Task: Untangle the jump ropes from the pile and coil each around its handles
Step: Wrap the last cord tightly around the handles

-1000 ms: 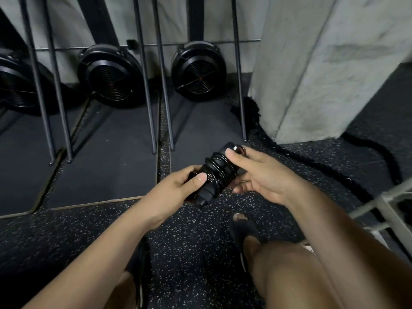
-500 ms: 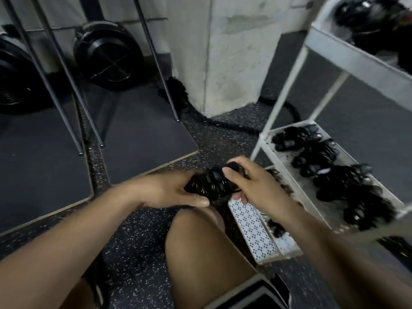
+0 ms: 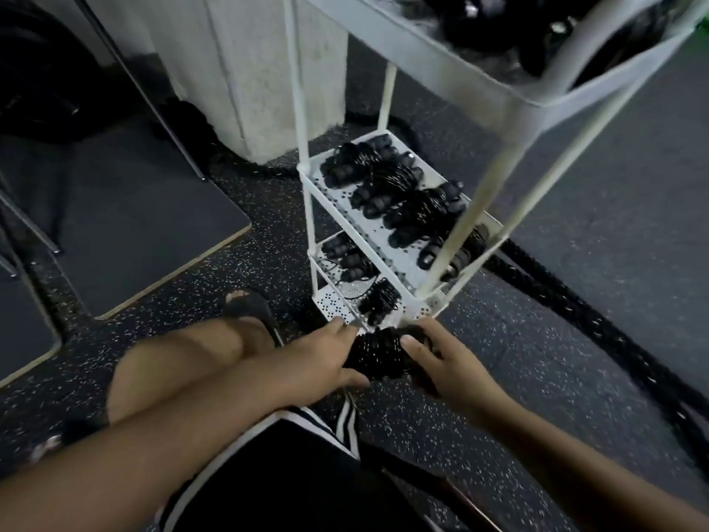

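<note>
Black coiled jump rope (image 3: 378, 357), gripped at either end by left hand (image 3: 326, 359) and right hand (image 3: 445, 364), hovers just before the lowest shelf's (image 3: 333, 302) front corner. A slack grip could let the coils spring loose.

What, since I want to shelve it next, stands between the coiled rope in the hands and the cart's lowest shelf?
Nothing visible. The coiled rope, gripped by left hand and right hand, is before the lowest shelf, near its bare corner; another coiled bundle lies beside that corner.
</note>
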A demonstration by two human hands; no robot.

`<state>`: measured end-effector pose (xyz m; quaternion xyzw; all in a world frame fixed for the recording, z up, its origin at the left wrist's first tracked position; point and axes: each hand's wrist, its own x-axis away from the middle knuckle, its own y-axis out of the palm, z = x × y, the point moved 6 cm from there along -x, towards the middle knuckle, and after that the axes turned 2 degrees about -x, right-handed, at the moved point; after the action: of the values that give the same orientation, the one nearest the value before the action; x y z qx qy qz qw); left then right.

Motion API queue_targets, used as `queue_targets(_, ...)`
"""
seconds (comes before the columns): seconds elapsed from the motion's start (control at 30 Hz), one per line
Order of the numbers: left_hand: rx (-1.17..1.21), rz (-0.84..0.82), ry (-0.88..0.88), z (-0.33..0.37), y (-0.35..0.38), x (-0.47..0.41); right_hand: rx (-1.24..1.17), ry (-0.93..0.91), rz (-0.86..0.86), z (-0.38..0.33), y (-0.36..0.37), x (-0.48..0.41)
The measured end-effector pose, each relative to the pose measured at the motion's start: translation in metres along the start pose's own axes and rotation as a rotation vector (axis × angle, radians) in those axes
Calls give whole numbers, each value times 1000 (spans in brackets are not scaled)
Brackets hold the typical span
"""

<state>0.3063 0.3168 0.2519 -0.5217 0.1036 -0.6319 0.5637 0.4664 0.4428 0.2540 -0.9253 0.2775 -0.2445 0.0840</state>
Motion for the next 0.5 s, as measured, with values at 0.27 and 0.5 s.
queue_targets(0.27, -276, 101, 11, 110, 29, -62, 176, -2, 241, 50, -100, 1)
queue_targets(0.5, -530, 129, -201, 134, 49, -150, 210, 11, 312, 95, -131, -62)
